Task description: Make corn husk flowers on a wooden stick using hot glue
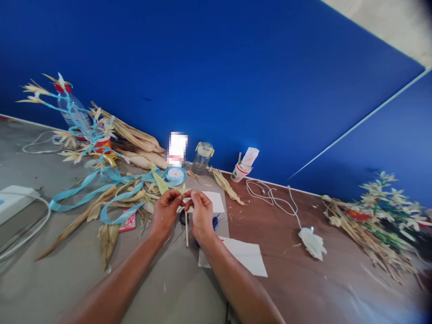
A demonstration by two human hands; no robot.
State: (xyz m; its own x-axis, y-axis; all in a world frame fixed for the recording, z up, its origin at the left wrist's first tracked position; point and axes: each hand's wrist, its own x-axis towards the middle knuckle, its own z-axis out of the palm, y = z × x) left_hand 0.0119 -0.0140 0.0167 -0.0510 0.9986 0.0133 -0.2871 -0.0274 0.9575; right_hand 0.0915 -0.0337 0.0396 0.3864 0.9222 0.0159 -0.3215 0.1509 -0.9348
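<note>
My left hand (164,212) and my right hand (201,212) meet over the table, fingers closed in a pinch. Between them they hold a thin pale stick (186,231) that hangs down toward me. A small husk tip (184,188) pokes up above the fingertips; exactly how it joins the stick is hidden. Under the hands lie scissors (182,218), partly covered, and a white paper sheet (216,202). Left of my hands are dried corn husks (125,188) and a loose light-blue ribbon (76,195) with its spool (175,174).
Husk flowers on blue-wrapped stems (72,119) stand at the left near a plastic bottle (79,114). A glass jar (202,157) and a paper cup (240,172) stand along the blue wall. To the right lie a white cable (281,204), crumpled tissue (312,244) and a husk bouquet (388,216).
</note>
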